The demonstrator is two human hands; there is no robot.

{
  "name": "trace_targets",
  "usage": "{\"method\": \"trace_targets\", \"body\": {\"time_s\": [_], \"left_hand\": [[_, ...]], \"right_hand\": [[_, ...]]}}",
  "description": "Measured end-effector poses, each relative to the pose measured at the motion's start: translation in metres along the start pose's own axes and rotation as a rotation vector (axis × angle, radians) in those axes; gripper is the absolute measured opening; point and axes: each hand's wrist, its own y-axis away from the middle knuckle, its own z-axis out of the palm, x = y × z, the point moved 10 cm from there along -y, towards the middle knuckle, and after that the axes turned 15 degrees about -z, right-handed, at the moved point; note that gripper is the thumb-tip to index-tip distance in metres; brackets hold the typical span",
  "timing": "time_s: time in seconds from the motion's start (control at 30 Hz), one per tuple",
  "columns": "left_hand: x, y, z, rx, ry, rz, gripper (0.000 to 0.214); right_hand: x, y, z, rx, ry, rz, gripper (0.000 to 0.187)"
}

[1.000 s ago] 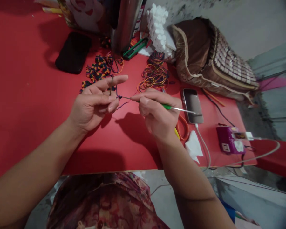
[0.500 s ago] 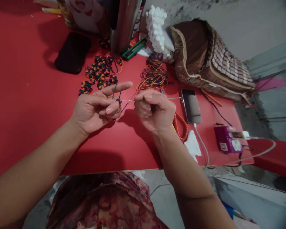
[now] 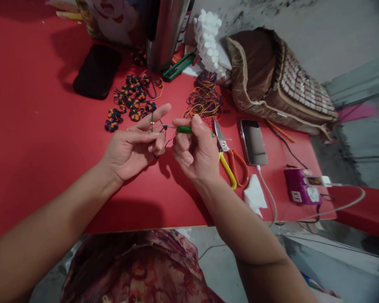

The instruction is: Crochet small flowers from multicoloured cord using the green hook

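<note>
My right hand point(image 3: 196, 147) is closed round the green handle of a crochet hook point(image 3: 184, 129). The hook's thin metal shaft points left, its tip at the yarn strand by my left forefinger. Dark yarn point(image 3: 152, 120) runs over that raised forefinger of my left hand point(image 3: 139, 149), while the thumb and other fingers are pinched together on the yarn. A small dark knot of crochet work point(image 3: 165, 127) sits on the shaft between the hands. Beyond lie crocheted flower-like pieces point(image 3: 131, 97) in dark, orange and purple yarn, and a loose multicoloured yarn bundle point(image 3: 204, 99).
Scissors point(image 3: 223, 145) with red and yellow handles lie right of my right hand, beside a plugged-in phone point(image 3: 253, 142). A black case point(image 3: 97, 71), green cutter point(image 3: 178, 67), metal cylinder point(image 3: 166, 38), brown cushion point(image 3: 255, 63) and purple box point(image 3: 300, 185) stand around the red table point(image 3: 50, 168).
The hook's tip has moved from the stitch at my left fingers out to the strand near the forefinger. My right hand has shifted slightly left, uncovering the scissors and more of the green handle.
</note>
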Motion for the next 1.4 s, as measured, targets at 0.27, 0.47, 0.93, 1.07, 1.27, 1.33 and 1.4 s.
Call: {"method": "trace_targets", "body": {"time_s": [0.27,0.47,0.93,1.07,1.27,1.33,1.4], "left_hand": [[0.006,0.002,-0.004,0.069,-0.055,0.08,0.054],[0.007,0.003,-0.004,0.039,-0.104,0.08,0.053],[0.016,0.006,-0.002,0.048,-0.048,0.094,0.034],[0.01,0.004,-0.002,0.059,-0.015,0.049,0.037],[0.009,0.002,-0.004,0.068,-0.079,0.073,0.038],[0.011,0.003,-0.005,0.076,-0.114,0.1,0.038],[0.012,0.004,-0.007,0.088,-0.125,0.12,0.037]], "right_hand": [[0.007,-0.004,-0.011,-0.019,0.077,-0.055,0.053],[-0.012,-0.002,-0.007,-0.029,0.241,-0.19,0.045],[-0.003,-0.002,0.009,-0.103,-0.123,0.014,0.025],[0.0,-0.001,0.01,-0.131,-0.163,0.052,0.025],[0.003,-0.005,0.011,-0.162,-0.161,0.019,0.03],[0.0,-0.007,0.008,-0.152,-0.123,-0.043,0.03],[-0.005,-0.008,0.004,-0.113,-0.063,-0.116,0.027]]}}
